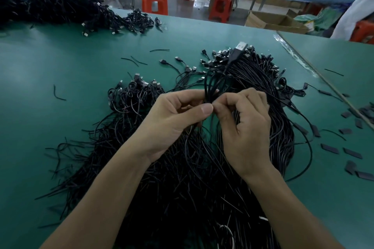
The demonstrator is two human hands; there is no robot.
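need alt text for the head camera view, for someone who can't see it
A left hand and a right hand pinch a looped black USB cable above a pile of loose black cables on a green table, its plug pointing away. Orange stools stand beyond.

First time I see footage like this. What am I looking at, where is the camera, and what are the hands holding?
There is no machine here: a person works with bare hands, and the picture comes from a camera worn on the head, looking forward and down. The left hand and right hand both pinch a looped black cable where its loops gather; its USB plug sticks up. Beneath them, on the green table, lies a heap of loose black cables, with smaller bundles beside it and flat black pieces to the right.
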